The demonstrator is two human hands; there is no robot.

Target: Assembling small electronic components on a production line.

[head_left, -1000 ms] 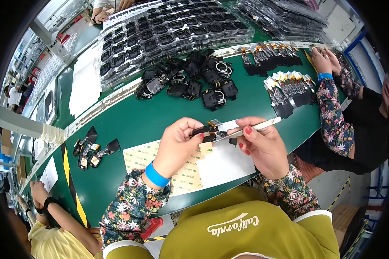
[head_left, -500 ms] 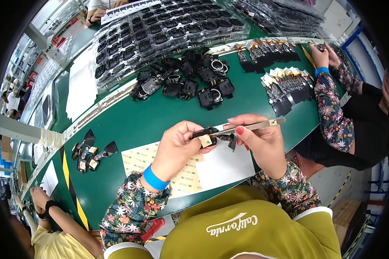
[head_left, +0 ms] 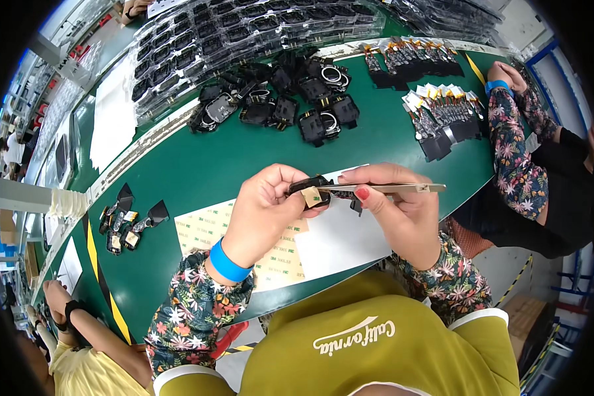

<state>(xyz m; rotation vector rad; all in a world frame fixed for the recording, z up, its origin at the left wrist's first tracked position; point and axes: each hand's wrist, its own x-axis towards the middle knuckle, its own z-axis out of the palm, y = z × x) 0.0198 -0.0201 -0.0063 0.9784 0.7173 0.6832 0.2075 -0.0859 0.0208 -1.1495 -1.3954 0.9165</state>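
My left hand (head_left: 261,208) pinches a small black plastic housing (head_left: 302,185) between thumb and fingers. A tan adhesive pad (head_left: 312,197) sits on it by the thumb tip. With thumb and fingers closed, my right hand (head_left: 406,228) grips metal tweezers (head_left: 409,188), held almost level. Their tips reach the housing, though what they touch is too small to make out. A dark flex part (head_left: 356,205) hangs between the two hands. Below them, a white sheet (head_left: 340,247) overlaps a cream adhesive backing sheet (head_left: 280,264) on the green table.
Several black housings with cable loops (head_left: 317,125) lie beyond my hands, before clear trays (head_left: 204,39) of black parts. Flex assemblies (head_left: 442,122) stand in rows at right; a few assembled pieces (head_left: 129,221) lie at left. Co-workers' hands (head_left: 508,76) show around the table.
The tweezers have tilted from slanting up to nearly level, and my right hand has turned slightly with them. My left hand still holds the housing. The co-worker's hands at right have come together.
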